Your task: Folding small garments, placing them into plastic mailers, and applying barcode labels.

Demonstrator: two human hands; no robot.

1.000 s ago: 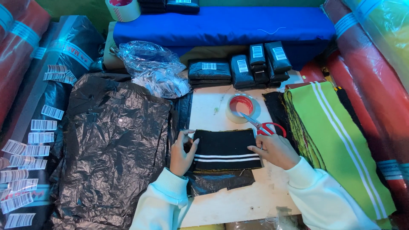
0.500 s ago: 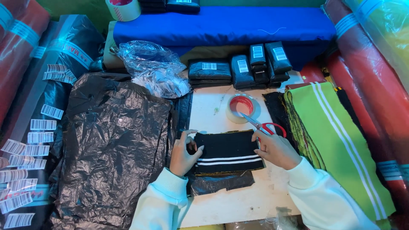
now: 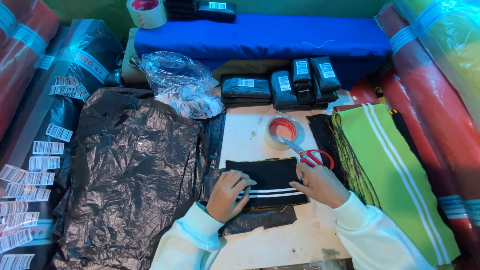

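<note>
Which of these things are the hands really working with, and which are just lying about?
In hand:
left hand and right hand on the black striped cloth
black bag under it

Lying about:
scissors
tape roll
green striped cloth stack
packed black parcels

Small black plastic-wrapped packets (image 3: 280,86), each with a white barcode label, stand in a row at upper centre below the blue fabric; another black packet (image 3: 216,8) lies at the top edge. White barcode stickers (image 3: 30,165) run down the left edge on a black wrapped roll, with a further cluster (image 3: 69,86) higher up.
</note>
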